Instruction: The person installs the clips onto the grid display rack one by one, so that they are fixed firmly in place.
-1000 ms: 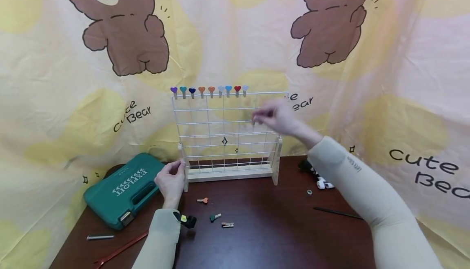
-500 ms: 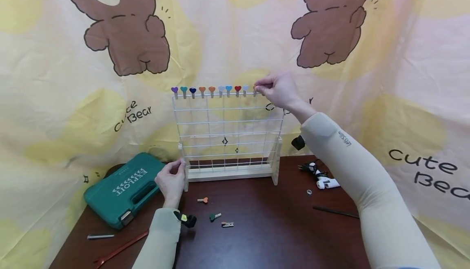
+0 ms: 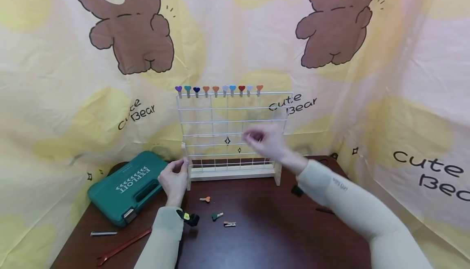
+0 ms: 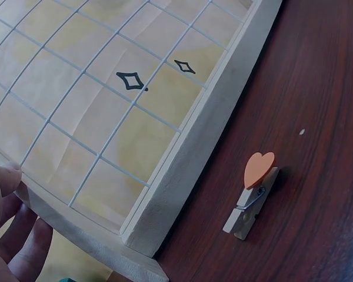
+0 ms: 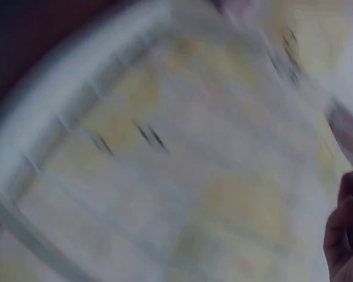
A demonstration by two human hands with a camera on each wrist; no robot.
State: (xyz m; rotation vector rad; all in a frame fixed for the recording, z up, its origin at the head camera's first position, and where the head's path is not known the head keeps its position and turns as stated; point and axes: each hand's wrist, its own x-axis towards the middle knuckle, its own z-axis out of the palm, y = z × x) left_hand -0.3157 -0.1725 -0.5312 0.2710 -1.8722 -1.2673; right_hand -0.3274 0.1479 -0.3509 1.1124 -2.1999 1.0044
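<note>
A white wire grid rack [image 3: 205,108] stands upright in a pale wooden base [image 3: 231,175]. Along its top wire sits a row of several heart clothespins, with an orange-heart clothespin [image 3: 259,88] at the right end. My left hand [image 3: 174,181] pinches the left wooden upright of the rack; the left wrist view shows thumb in front, fingers behind. In front of the grid's lower right, my right hand [image 3: 269,142] is blurred, fingers loosely curled, with nothing visible in it. On the table lie an orange-heart clothespin [image 4: 256,194], a green clothespin [image 3: 217,216] and another clothespin [image 3: 229,224].
At the left on the dark table [image 3: 264,236] lie a green tool case [image 3: 126,187], a metal bolt [image 3: 104,233] and a red wrench [image 3: 125,245]. A thin black rod [image 3: 324,210] is partly behind the right arm. A bear-print curtain [image 3: 235,36] hangs behind.
My right hand has let go of the orange-heart clothespin, now clipped on the top wire, and has dropped down in front of the grid. My left hand stays on the upright.
</note>
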